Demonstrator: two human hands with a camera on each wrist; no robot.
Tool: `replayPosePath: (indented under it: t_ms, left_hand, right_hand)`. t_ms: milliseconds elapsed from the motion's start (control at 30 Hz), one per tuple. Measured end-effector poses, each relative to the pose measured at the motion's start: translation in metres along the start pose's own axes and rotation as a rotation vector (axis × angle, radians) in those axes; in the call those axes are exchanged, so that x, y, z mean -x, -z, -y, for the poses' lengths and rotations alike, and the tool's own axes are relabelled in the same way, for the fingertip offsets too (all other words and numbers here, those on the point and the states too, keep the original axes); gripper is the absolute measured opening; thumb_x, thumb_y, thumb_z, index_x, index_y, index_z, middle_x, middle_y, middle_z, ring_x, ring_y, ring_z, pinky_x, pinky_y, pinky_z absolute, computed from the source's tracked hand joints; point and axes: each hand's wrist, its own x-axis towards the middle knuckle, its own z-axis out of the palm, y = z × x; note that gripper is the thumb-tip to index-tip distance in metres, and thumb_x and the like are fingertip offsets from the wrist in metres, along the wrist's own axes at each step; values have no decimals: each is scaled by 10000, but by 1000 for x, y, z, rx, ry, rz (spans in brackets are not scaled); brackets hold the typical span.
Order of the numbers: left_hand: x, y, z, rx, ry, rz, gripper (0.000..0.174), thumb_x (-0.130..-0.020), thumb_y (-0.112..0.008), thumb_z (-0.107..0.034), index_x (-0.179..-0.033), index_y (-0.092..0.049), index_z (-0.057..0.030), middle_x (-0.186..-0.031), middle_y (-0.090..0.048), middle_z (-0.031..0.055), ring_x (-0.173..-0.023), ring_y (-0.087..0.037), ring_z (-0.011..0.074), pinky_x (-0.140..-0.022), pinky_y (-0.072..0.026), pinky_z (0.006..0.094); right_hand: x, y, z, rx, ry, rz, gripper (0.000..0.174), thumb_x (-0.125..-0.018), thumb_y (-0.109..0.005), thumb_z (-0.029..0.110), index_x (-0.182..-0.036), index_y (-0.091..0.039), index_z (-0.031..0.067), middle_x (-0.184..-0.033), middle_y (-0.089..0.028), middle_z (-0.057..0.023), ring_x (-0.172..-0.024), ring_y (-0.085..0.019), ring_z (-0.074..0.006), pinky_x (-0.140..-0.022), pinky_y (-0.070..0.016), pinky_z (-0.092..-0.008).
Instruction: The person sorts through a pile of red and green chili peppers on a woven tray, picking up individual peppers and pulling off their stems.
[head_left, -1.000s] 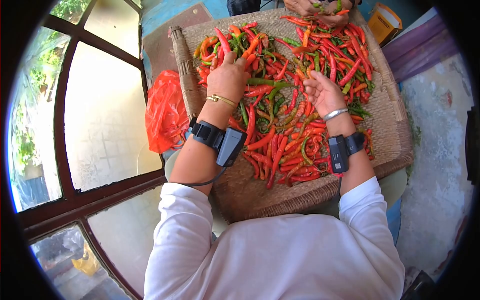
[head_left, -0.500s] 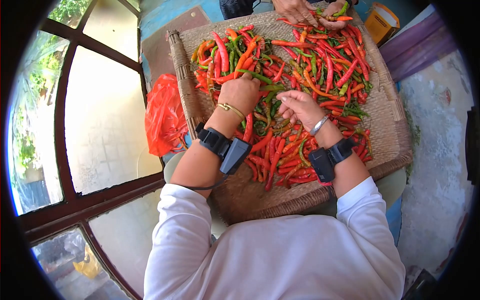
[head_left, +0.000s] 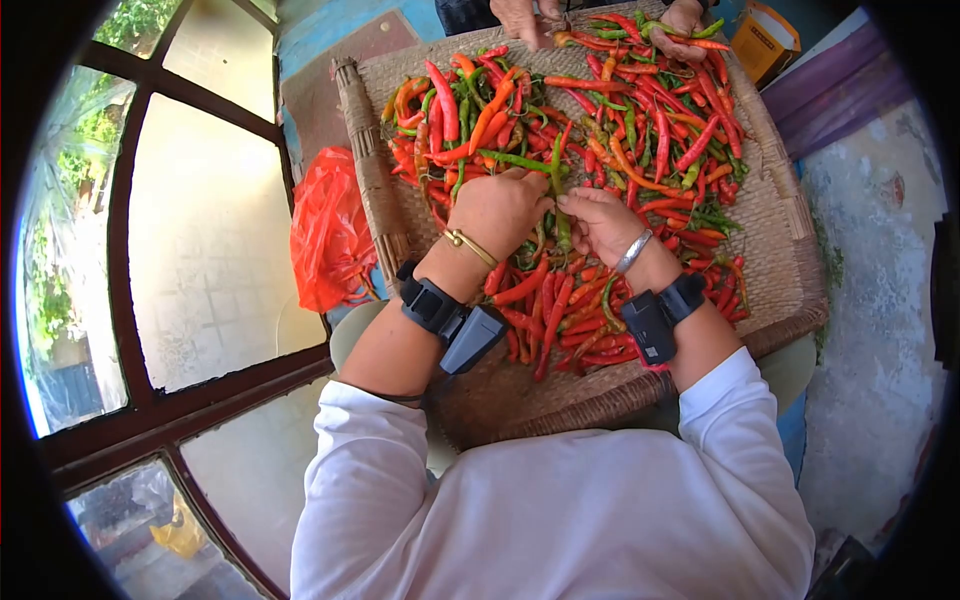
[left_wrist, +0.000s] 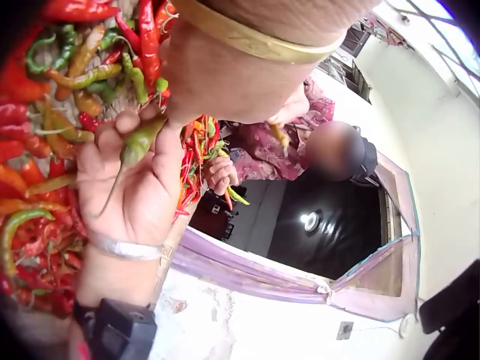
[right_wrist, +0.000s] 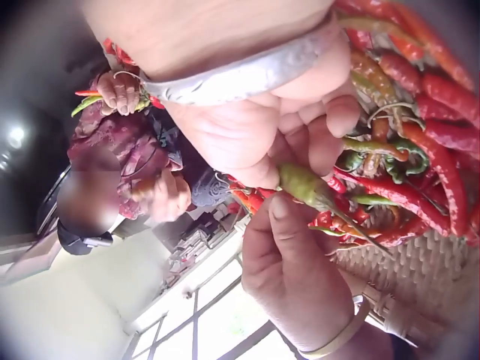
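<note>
A green chili pepper [head_left: 561, 190] stands between my two hands, over the heaped red and green chilies [head_left: 560, 310]. My right hand [head_left: 598, 222], with a silver bangle, holds it between thumb and curled fingers, palm up. From the other side my left hand [head_left: 500, 212], wearing a gold bangle, pinches it with thumb and forefinger at its edge, as the right wrist view shows. The thin stem of the green chili [left_wrist: 137, 146] points toward the right wrist in the left wrist view. Another long green chili [head_left: 515, 160] lies just beyond my left fingers.
The chilies lie on a woven tray [head_left: 500, 395] with a raised rim. Across it, another person's hand [head_left: 680, 28] holds chilies. A red plastic bag [head_left: 330, 230] sits left of the tray, beside a framed window [head_left: 205, 235]. A yellow box [head_left: 765, 45] stands at the far right.
My left hand came down and right from the upper-left chilies. My right hand shifted left and down to meet it, a green chili now between them. The other person's hands moved apart.
</note>
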Motion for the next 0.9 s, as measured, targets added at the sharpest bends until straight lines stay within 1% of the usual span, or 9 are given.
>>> replayPosePath:
  t_ms: [100,267,400,533,667,767,800,867,900]
  left_hand:
    - [-9,-4,9,-340,14,-90,207,-742,-528,-146,-939,-572,-99,-975,-555,29,-716,-600,207,-564,-500,326]
    - [-15,-16,25,-356,-27,-135,159,-742,-499,-86,-894,-541,-62,-944,-499,101,-664,-600,226,-513,-485,341]
    - [-19,-11,22,-418,64,-52,158,-760,-485,-104,-900,-553,-75,-914,-518,86,-671,-598,222,-516,-483,346]
    - [-20,-9,27,-428,52,-19,136,-784,-469,-126,-860,-557,-56,-859,-542,97,-657,-607,227,-495,-485,350]
    - [-13,-2,12,-403,0,-6,132,-771,-475,-117,-858,-556,-58,-844,-559,98,-667,-610,236,-504,-492,344]
    - [-8,-6,9,-307,-164,-20,105,-739,-538,-182,-785,-531,-88,-713,-552,58,-621,-590,239,-477,-473,342]
    - [-8,-5,9,-307,-163,-20,105,-739,-538,-182,-785,-531,-88,-713,-552,58,-621,-590,239,-477,-473,342]
    - [-8,-2,8,-294,-173,35,120,-751,-540,-201,-803,-543,-94,-733,-554,58,-619,-587,237,-490,-472,348]
    - [-8,0,11,-294,-172,35,120,-751,-540,-201,-803,-543,-94,-733,-554,58,-619,-587,237,-490,-472,348]
  right_hand:
    - [2,5,12,47,30,-15,180,-825,-546,257,-803,-528,80,-664,-543,8,-478,-493,-68,-396,-354,-188]
    - [3,19,37,-513,500,-133,302,-859,-492,202,-1095,-470,15,-832,-620,-86,-713,-594,-127,-604,-479,-265]
    - [3,28,22,-429,380,-120,291,-858,-492,200,-1078,-484,10,-800,-614,-73,-686,-587,-120,-583,-474,-249]
    - [3,10,15,-111,212,-51,282,-849,-507,212,-1043,-511,8,-767,-590,-49,-641,-565,-102,-520,-444,-199]
    - [-2,3,5,234,151,-231,329,-817,-551,249,-1050,-521,18,-863,-571,-53,-646,-556,-107,-515,-438,-210]
    - [-13,8,-7,972,818,-312,302,-794,-585,221,-1006,-543,11,-768,-558,-51,-614,-534,-97,-507,-438,-237]
    - [-8,1,-1,972,818,-311,302,-794,-585,221,-1006,-543,11,-768,-558,-51,-614,-534,-97,-507,-438,-237]
    - [9,-13,15,575,135,-90,256,-800,-575,211,-943,-566,-1,-662,-541,-29,-558,-512,-86,-503,-435,-235]
    - [7,-13,12,578,194,-115,227,-809,-560,203,-896,-578,-7,-590,-522,-13,-510,-493,-84,-484,-430,-235]
